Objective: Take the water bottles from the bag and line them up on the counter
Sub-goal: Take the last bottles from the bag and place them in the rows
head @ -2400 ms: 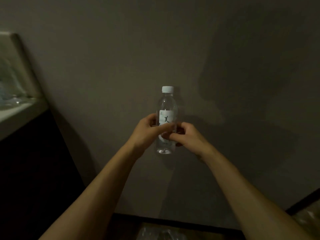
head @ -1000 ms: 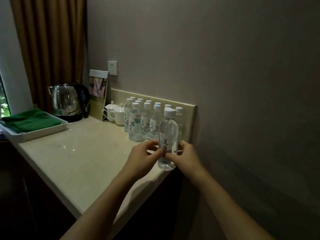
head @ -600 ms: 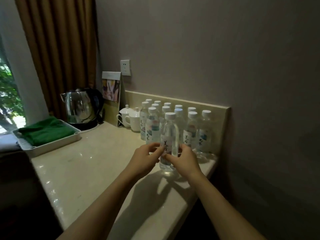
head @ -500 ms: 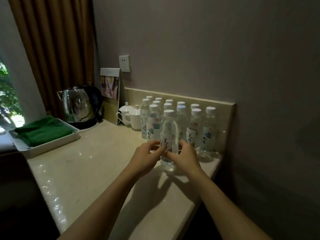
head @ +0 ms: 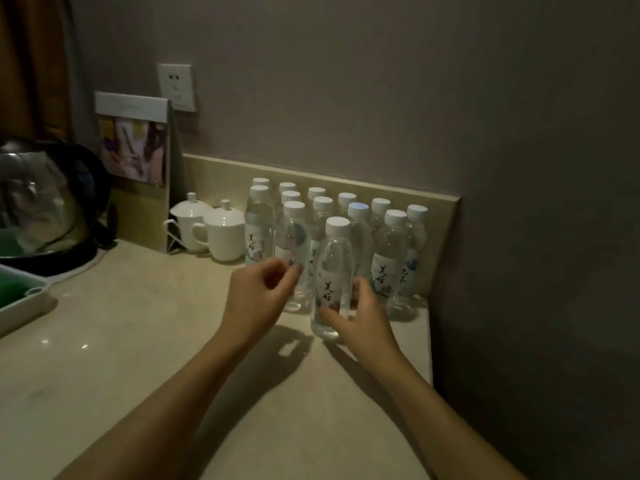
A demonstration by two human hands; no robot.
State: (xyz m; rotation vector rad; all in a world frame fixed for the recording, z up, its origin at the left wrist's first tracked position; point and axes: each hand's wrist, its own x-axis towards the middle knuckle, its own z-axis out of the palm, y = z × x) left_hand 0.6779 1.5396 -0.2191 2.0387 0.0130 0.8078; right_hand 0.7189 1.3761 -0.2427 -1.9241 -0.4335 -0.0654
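Hands, two, bare, entered from the lower edge. Right hand (head: 360, 315): thumb and fingers curled round the lower body of the front bottle (head: 332, 278); fingertips hidden behind it. Left hand (head: 258, 296): just left of that bottle, apart from it, fingers loosely curled, holding nothing; it overlapped the bottle behind, and contact there could not be told.

Front bottle: clear, white cap, printed label, upright on the bench (head: 138, 341) near the right end, before the group.

Bottles (head: 384, 258), about a dozen, white-capped, stood in rows against the backsplash (head: 446, 230); the rear ones showed only caps, so no exact count. Labels too dim to read.

Two lidded cups (head: 221, 233), white, left of the bottles. Card stand (head: 133, 161) behind them, its picture blurred. Kettle (head: 45, 202), cut off at the left edge. Tray (head: 24, 306) with green contents, mostly out of frame. Socket (head: 176, 86) on the wall. Bag: not visible.
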